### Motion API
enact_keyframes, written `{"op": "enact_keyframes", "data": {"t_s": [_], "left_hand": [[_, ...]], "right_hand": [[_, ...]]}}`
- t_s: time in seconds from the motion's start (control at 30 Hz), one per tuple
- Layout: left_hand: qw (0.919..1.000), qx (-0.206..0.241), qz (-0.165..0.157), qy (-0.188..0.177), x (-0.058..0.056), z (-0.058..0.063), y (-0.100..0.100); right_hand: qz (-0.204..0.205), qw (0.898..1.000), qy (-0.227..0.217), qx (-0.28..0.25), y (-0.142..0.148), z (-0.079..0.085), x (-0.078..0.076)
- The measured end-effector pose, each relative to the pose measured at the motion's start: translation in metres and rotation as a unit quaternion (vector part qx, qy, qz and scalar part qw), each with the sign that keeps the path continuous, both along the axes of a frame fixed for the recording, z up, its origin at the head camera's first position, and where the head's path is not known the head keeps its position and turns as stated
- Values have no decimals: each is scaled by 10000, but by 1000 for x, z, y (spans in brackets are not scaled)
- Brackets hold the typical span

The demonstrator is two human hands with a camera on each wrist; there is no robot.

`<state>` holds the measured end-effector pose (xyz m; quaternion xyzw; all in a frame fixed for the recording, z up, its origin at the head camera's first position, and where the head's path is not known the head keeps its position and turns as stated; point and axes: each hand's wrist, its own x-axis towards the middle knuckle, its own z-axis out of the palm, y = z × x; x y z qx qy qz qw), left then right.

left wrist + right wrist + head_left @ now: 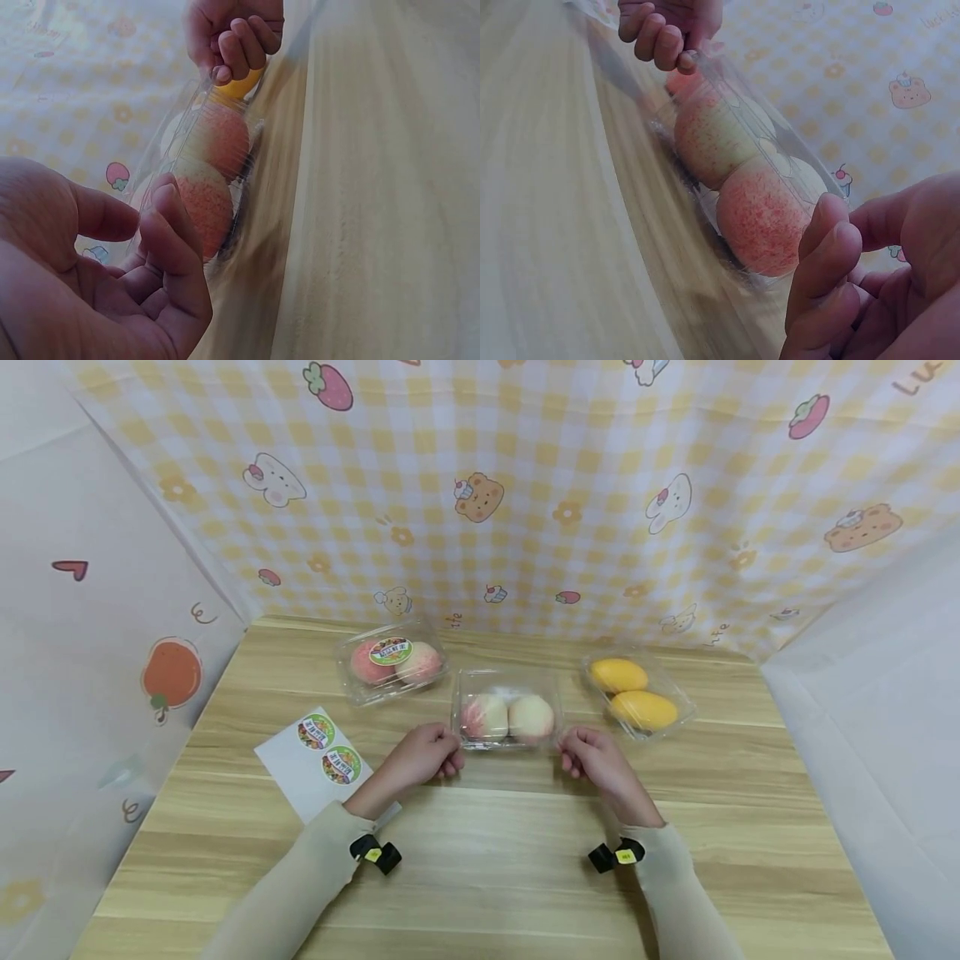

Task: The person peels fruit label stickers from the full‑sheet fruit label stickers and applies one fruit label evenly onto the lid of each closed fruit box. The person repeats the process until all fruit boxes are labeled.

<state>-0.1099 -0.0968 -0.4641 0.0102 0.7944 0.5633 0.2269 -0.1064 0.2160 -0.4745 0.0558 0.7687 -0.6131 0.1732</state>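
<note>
A clear plastic clamshell box (507,681) with two pink-and-cream peaches (531,718) stands on the table in front of the yellow checked cloth. Its lid is down over the fruit and carries no sticker. At the box's front left corner, my left hand (429,755) pinches the lid's rim between thumb and forefinger. My right hand (598,766) pinches the same rim at the front right corner, its other fingers curled. Both wrist views show the fingertips at the rim, beside the peaches (202,206) and clear of them; the right wrist view shows them too (763,217).
Behind on the left sits a second clear box (365,695) of peaches with a round fruit sticker (391,652) on its lid. To the right lies a clear box (647,670) with two yellow mangoes (643,710). A white sheet (288,768) with two stickers lies partly under my left forearm.
</note>
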Motion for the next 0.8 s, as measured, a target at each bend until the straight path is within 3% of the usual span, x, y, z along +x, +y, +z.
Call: {"op": "enact_keyframes", "data": {"t_s": [0.37,0.8], "left_hand": [[9998,106,-172,73,11,-3,-4],[9997,26,-222,141,14,-4,-8]], "right_hand": [[240,9996,-118,-14,3,1,12],[466,9989,-54,70,3,6,19]]}}
